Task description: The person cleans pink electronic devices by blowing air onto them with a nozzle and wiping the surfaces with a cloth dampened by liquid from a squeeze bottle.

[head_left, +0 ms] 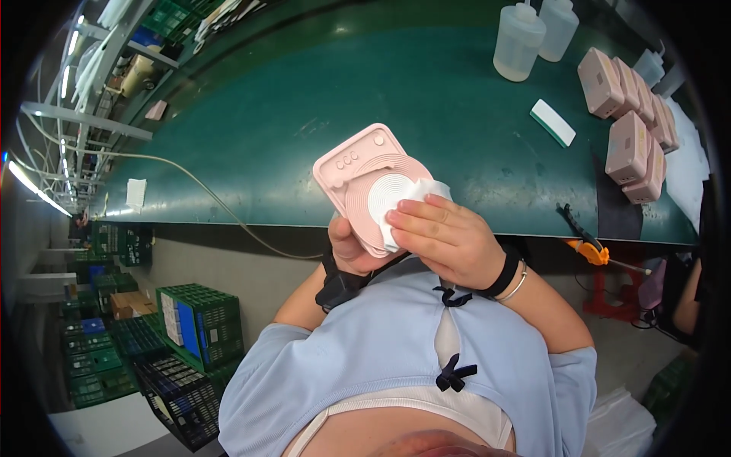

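Observation:
Over the bench's near edge, a pink plastic housing (352, 161) with rounded corners is held up at a tilt. A round face with fine concentric rings and a white centre (387, 199) covers its lower part; small round buttons are at the top. My left hand (352, 250) is closed around its lower left edge, with most fingers hidden beneath. My right hand (449, 238) presses a folded white cloth (432, 188) onto the right side of the ringed face. Its fingers lie together over the cloth.
Several similar pink housings (628, 145) stand at the right of the green bench (289, 99). Clear squeeze bottles (519, 46) and a white-and-green block (553, 122) are near them. An orange-handled tool (590, 251) juts past the front edge. A cable (205, 190) crosses the left; crates (202, 324) are stacked below.

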Action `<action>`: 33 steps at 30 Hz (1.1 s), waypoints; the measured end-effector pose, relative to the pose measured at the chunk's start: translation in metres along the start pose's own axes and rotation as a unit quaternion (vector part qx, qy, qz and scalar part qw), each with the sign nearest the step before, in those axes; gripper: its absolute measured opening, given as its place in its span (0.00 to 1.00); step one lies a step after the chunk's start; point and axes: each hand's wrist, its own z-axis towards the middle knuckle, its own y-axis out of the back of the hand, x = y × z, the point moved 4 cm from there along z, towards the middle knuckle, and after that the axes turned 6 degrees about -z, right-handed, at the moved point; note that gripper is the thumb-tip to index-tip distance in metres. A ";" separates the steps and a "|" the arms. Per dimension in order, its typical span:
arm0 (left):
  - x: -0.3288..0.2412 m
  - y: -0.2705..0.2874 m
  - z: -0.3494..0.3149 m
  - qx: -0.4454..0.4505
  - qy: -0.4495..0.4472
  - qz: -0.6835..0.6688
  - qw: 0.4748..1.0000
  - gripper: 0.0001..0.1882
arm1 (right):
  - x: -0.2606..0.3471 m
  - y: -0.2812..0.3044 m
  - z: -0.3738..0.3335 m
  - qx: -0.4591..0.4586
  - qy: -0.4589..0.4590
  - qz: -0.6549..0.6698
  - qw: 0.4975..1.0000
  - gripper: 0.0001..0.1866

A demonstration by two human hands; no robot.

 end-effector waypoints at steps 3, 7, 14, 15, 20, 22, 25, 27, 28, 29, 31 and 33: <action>0.003 -0.002 0.000 0.004 0.016 -0.186 0.983 0.53 | 0.003 0.000 0.009 -0.042 -0.042 0.039 0.997 0.23; -0.036 -0.007 0.010 -0.013 -0.058 0.278 0.959 0.52 | -0.016 -0.005 -0.023 0.031 -0.083 0.279 0.956 0.22; -0.068 -0.063 0.047 -0.054 -0.368 0.688 0.623 0.47 | -0.055 0.042 -0.082 -0.377 -0.429 0.283 0.771 0.17; -0.066 -0.068 0.053 -0.045 -0.397 0.752 0.525 0.46 | -0.061 0.039 -0.086 -0.359 -0.427 0.374 0.741 0.17; -0.034 -0.083 0.076 0.063 -0.387 0.789 0.473 0.44 | -0.043 0.052 -0.088 -0.252 -0.408 0.424 0.768 0.24; -0.018 -0.091 0.082 0.115 -0.387 0.789 0.463 0.43 | -0.027 0.065 -0.076 -0.207 -0.416 0.237 0.853 0.31; 0.016 -0.116 0.094 0.185 -0.403 0.766 0.465 0.42 | -0.011 0.080 -0.077 -0.211 -0.423 0.239 0.848 0.34; 0.035 -0.134 0.099 0.234 -0.423 0.753 0.447 0.41 | 0.003 0.104 -0.095 -0.243 -0.436 0.203 0.842 0.34; 0.042 -0.144 0.105 0.242 -0.427 0.746 0.451 0.41 | 0.011 0.116 -0.104 -0.263 -0.439 0.185 0.839 0.33; 0.055 -0.156 0.112 0.283 -0.420 0.714 0.483 0.42 | 0.021 0.128 -0.115 -0.281 -0.443 0.167 0.835 0.32; 0.069 -0.178 0.124 0.353 -0.406 0.653 0.534 0.45 | 0.042 0.159 -0.134 -0.356 -0.437 0.085 0.822 0.31; 0.077 -0.192 0.143 0.352 -0.339 0.641 0.592 0.47 | 0.061 0.191 -0.166 -0.476 -0.395 0.000 0.786 0.30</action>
